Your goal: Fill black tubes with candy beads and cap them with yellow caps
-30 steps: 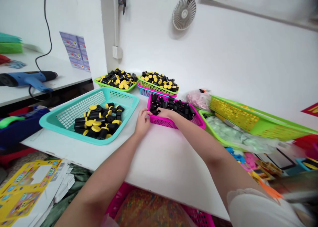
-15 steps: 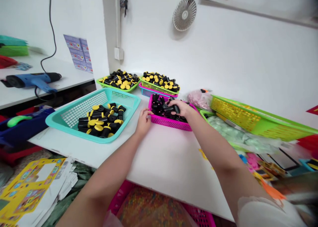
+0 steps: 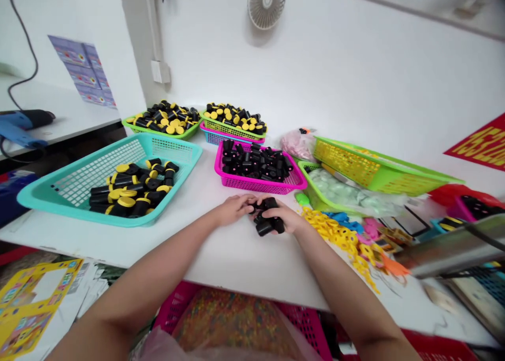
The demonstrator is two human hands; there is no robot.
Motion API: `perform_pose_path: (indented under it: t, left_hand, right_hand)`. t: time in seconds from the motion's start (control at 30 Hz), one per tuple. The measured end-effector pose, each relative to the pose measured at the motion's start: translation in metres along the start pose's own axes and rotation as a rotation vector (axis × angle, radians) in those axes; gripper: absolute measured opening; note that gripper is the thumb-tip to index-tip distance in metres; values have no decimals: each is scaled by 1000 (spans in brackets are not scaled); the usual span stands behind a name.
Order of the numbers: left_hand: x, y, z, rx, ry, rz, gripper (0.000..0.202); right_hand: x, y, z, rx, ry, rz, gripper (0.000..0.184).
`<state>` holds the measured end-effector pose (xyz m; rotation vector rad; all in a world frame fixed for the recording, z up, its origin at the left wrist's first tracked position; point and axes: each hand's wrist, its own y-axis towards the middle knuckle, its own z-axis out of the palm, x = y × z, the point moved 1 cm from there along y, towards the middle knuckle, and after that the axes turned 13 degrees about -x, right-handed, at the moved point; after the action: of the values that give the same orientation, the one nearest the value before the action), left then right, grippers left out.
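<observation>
Black plastic cylinders (image 3: 265,225) sit bunched in the right hand (image 3: 284,220), its grip closed around them over the white surface (image 3: 236,266), just in front of the pink basket (image 3: 256,187) holding more cylinders. The left hand (image 3: 233,209) meets them from beside, its grip curled, fingertips (image 3: 250,207) against the bunch, with the teal basket (image 3: 51,198) off to the left
</observation>
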<state>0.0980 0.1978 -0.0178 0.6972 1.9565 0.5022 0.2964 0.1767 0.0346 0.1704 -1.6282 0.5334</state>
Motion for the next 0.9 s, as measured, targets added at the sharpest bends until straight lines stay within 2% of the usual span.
perform_pose_path:
  t: [0.1,0.17,0.3,0.4,0.47,0.53,0.6,0.7,0.8,0.9]
  left_hand:
    - [-1,1,-1,75,15,-20,29]
    - [-1,1,-5,82,36,-37,32]
    - [1,-1,-12,103,79,-49,37]
    - [-4,-5,-18,104,112,-51,46]
    - [-17,-7,-22,63,149,-65,50]
    - [-40,-10,-23,49,171,-79,43]
    - [-66,-16,-19,100,183,-91,38]
    - [-97,-30,-3,221,285,-73,47]
    - [-106,-41,13,215,435,-5,37]
    - [-103,-44,17,233,406,17,20]
  right_hand:
    - [-5,-1,-3,-46,-40,-30,43]
    - [-7,0,-7,-124,-74,-88,44]
    - [-15,4,-20,-294,-218,-178,59]
    - [-16,8,-29,-361,-345,-233,56]
    - [-12,7,-33,-357,-392,-232,51]
    - [-7,2,-36,-343,-432,-246,46]
    - [-1,-6,-40,-345,-478,-287,41]
    - [1,-24,-52,-379,-544,-354,33]
    - [-4,-40,-63,-346,-729,-364,41]
    - [-11,-50,-68,-278,-941,-351,43]
